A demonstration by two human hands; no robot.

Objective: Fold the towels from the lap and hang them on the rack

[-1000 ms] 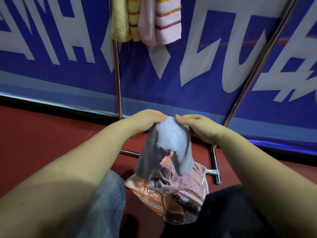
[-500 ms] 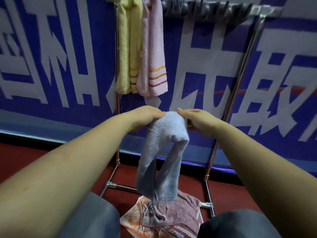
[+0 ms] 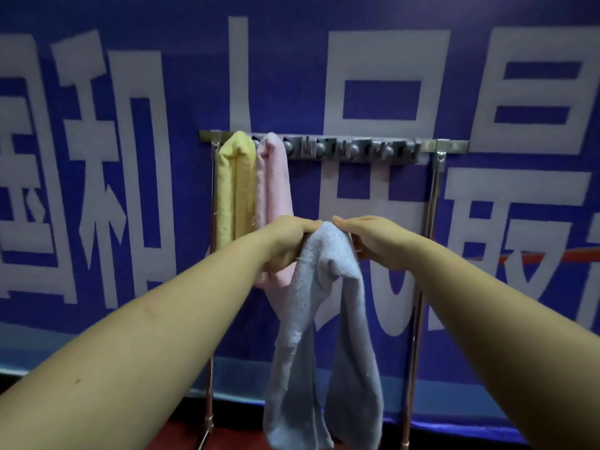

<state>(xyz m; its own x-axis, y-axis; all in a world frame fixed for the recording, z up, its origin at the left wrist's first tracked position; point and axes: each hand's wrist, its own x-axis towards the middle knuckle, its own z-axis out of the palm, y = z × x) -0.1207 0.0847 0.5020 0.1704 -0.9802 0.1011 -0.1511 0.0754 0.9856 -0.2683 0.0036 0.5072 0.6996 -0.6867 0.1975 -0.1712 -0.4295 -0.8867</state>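
Note:
A grey-blue towel [image 3: 321,336] hangs folded over, its two halves drooping side by side. My left hand [image 3: 289,241] grips its top fold from the left and my right hand [image 3: 373,238] pinches it from the right, both held up in front of me. Beyond them stands the metal rack [image 3: 428,146], whose top bar carries a row of hooks. A folded yellow towel [image 3: 235,186] and a folded pink towel [image 3: 274,190] hang at the bar's left end. The grey-blue towel is below the bar and to the right of the pink one.
A blue banner with large white characters [image 3: 373,60] fills the wall behind the rack. The rack's two upright poles [image 3: 418,303] run down to a dark red floor [image 3: 227,440]. The bar's hooks to the right of the pink towel carry nothing.
Both hands have lifted the grey-blue towel up off the lap toward the rack. My view has tilted upward, so the lap and the patterned towels on it have left the frame.

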